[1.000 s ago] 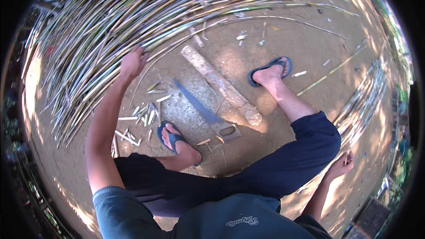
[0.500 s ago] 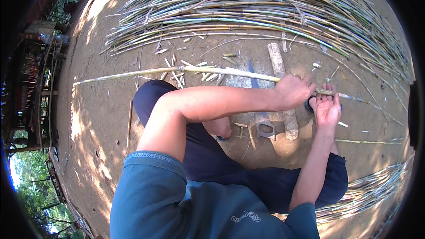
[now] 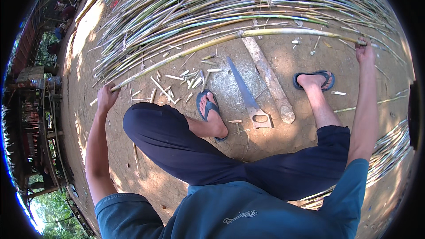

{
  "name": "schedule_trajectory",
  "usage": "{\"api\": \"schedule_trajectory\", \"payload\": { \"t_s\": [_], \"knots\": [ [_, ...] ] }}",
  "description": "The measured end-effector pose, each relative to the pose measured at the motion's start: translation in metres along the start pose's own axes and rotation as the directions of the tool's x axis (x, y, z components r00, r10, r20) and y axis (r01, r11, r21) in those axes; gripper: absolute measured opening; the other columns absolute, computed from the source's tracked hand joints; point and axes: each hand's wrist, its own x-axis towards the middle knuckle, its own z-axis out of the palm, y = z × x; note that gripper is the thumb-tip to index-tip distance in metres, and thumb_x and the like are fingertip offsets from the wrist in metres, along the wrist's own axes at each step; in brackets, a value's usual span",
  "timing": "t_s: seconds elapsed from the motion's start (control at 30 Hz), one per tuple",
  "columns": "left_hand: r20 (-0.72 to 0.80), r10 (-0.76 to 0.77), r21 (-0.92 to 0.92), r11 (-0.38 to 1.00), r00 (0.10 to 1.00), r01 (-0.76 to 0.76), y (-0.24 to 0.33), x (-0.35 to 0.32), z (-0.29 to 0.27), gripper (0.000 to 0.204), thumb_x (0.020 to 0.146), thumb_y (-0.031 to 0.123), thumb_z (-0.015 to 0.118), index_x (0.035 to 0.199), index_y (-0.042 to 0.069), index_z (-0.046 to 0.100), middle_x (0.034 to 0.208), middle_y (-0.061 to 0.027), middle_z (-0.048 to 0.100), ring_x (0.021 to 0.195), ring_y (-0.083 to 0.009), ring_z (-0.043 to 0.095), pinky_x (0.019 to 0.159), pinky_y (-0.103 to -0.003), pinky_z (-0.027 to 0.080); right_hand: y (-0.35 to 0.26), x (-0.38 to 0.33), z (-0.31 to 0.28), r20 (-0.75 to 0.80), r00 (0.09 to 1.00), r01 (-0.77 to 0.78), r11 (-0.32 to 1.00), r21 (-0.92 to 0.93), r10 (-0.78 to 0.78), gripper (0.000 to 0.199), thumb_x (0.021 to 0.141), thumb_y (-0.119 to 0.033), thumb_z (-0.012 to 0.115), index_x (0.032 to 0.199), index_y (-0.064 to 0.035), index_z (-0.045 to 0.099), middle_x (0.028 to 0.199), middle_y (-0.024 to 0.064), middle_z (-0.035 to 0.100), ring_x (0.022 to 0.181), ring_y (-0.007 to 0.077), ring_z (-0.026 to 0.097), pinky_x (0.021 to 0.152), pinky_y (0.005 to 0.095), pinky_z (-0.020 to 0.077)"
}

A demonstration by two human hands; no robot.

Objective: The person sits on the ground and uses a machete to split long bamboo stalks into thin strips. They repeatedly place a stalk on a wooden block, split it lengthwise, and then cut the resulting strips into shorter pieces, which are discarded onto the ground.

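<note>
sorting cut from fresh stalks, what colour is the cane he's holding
Pale yellow-green, greener toward the right end; the cane shows best in the head view.

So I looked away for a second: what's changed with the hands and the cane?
The hands have spread apart: left hand and right hand now grip opposite ends of the long cane, held across. The saw and wooden block stay on the ground.
</note>
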Motion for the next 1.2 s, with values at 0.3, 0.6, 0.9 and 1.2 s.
{"api": "schedule_trajectory", "payload": {
  "t_s": [0.3, 0.6, 0.9, 1.2],
  "knots": [
    [0.3, 0.211, -0.158, 0.973, 0.93, -0.169, 0.148, 0.045, -0.004, 0.032, 0.087, 0.037, 0.061, 0.09, 0.005, 0.062, 0.069, -0.0171, 0.06, 0.068, -0.0374, 0.06, 0.064, -0.045, 0.045, 0.134, -0.164, 0.065, 0.364, 0.844, 0.499, 0.326, -0.803, -0.395, 0.048, 0.091, -0.028, 0.061, 0.124, 0.0058, 0.055, 0.098, 0.0125, 0.066, 0.088, 0.0209, 0.061, 0.082, 0.0329, 0.0483],
    [0.386, 0.605, -0.54, 0.761, 0.697, -0.361, 0.253, 0.116, 0.076, 0.022, 0.092, 0.024, 0.057, 0.106, 0.007, 0.059, 0.078, -0.0126, 0.058, 0.076, -0.0262, 0.056, 0.073, -0.041, 0.044, 0.322, -0.477, -0.08, 0.571, 0.523, 0.802, -0.14, -0.58, 0.633, 0.031, 0.086, -0.02, 0.061, 0.112, -0.0029, 0.058, 0.12, 0.0164, 0.05, 0.114, 0.0336, 0.049, 0.09, 0.044, 0.0439],
    [0.457, 0.537, -0.463, 0.824, 0.709, -0.326, 0.261, 0.139, 0.084, 0.03, 0.094, 0.029, 0.06, 0.104, 0.001, 0.061, 0.076, -0.0098, 0.061, 0.073, -0.0182, 0.056, 0.069, -0.033, 0.045, 0.357, -0.479, -0.093, 0.638, 0.404, 0.915, -0.298, -0.272, 0.656, 0.021, 0.089, -0.017, 0.049, 0.104, -0.0072, 0.06, 0.111, 0.0117, 0.051, 0.1, 0.026, 0.053, 0.085, 0.0395, 0.0429],
    [-0.086, 0.686, -0.326, 0.666, 0.723, -0.671, 0.249, 0.158, 0.112, 0.039, 0.093, 0.037, 0.061, 0.095, -0.002, 0.06, 0.063, -0.0147, 0.062, 0.057, -0.0234, 0.065, 0.062, -0.038, 0.052, 0.208, -0.547, 0.005, 0.375, 0.831, 0.03, 0.64, -0.768, 0.411, 0.01, 0.081, 0.001, 0.053, 0.091, 0.0021, 0.051, 0.079, 0.014, 0.06, 0.064, 0.025, 0.066, 0.061, 0.034, 0.0534]
  ]
}}
